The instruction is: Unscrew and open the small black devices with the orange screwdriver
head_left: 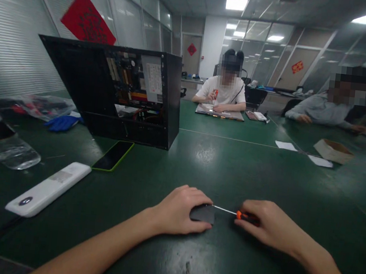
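My left hand [181, 213] rests low over the table, its thumb and fingers closed round a small dark grey mouse-shaped piece [203, 213]. Most of that piece's left side is hidden under the palm. To the right, my right hand [264, 219] grips the orange and black handle of a screwdriver [225, 210]. Its thin metal shaft points left, and the tip is at the fingertips of my left hand, by the top right corner of the dark piece. Whether the tip touches the piece I cannot tell.
An opened black computer case [169, 109] stands at the back left of the green table [218, 171]. Near it lie a phone [114, 156], a white power bank [50, 188], a water bottle [12, 145] and blue gloves [62, 123]. Co-workers sit opposite and right; a cardboard box [333, 151] stands right.
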Available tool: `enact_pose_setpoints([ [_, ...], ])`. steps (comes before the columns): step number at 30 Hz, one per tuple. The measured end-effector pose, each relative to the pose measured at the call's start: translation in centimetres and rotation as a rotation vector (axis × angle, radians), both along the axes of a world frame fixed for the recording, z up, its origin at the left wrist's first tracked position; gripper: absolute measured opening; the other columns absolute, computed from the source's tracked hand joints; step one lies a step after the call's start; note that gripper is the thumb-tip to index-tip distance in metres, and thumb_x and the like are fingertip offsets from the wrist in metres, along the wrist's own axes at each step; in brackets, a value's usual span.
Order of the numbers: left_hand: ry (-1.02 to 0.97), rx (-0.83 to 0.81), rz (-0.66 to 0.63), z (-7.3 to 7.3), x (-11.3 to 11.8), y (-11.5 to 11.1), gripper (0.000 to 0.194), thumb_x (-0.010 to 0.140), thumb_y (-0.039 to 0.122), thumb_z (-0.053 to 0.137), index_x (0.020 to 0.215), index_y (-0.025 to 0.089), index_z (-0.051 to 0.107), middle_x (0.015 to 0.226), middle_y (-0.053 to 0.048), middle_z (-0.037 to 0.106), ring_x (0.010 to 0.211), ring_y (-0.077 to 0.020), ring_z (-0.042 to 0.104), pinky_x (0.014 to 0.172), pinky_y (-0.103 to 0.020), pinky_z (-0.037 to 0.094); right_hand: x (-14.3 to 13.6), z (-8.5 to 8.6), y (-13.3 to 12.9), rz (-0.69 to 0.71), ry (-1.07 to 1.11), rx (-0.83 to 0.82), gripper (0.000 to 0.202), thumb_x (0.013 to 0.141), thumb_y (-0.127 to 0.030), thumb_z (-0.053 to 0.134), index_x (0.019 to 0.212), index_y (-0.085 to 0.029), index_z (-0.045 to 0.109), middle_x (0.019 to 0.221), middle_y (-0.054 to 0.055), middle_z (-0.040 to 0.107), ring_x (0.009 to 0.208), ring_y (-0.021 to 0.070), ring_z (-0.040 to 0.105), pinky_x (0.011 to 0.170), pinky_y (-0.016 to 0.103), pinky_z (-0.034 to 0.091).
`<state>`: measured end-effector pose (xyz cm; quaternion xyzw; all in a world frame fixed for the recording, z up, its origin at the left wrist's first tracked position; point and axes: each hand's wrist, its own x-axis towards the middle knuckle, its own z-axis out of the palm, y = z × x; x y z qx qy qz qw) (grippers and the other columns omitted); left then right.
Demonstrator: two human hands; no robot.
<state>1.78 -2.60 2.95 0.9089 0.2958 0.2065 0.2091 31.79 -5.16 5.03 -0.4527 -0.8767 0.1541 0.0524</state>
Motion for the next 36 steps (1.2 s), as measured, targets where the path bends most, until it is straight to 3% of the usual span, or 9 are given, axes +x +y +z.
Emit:
enact_pose_setpoints([
  [10, -0.081, -0.045, -0.015, -0.5, -0.5, 0.2, 0.046, 0.085, 0.042, 0.084, 0.123, 0.019, 0.073, 0.12, -0.008, 0.078, 0.111, -0.0274, 0.073, 0.101, -0.041, 0.053, -1.0, -0.2, -0.1, 0.004, 0.037, -0.035, 0.036, 0.108, -0.049, 0.051, 0.098, -0.02, 0.069, 0.091, 0.005, 0.067, 0.08, 0.0192, 0.063, 0.072, 0.032, 0.042],
  [18, -0.078, -0.047, -0.011, -0.7, -0.6, 0.2, 0.046, 0.084, 0.043, 0.085, 0.121, 0.018, 0.073, 0.119, -0.007, 0.079, 0.111, -0.0277, 0.073, 0.098, -0.042, 0.052, -0.7, 0.2, -0.3, 0.037, 0.038, -0.081, 0.033, 0.105, -0.045, 0.055, 0.086, -0.019, 0.062, 0.086, 0.003, 0.063, 0.074, 0.0166, 0.057, 0.069, 0.031, 0.038],
  [36, -0.048, -0.045, 0.047, -1.3, -0.5, -0.2, 0.05, 0.081, 0.043, 0.084, 0.124, 0.02, 0.075, 0.115, -0.008, 0.081, 0.104, -0.0293, 0.077, 0.096, -0.039, 0.057, -4.2, -1.7, -0.7, 0.055, 0.096, -0.029, 0.028, 0.104, -0.044, 0.057, 0.095, -0.02, 0.067, 0.092, 0.004, 0.068, 0.082, 0.0186, 0.064, 0.072, 0.031, 0.039],
])
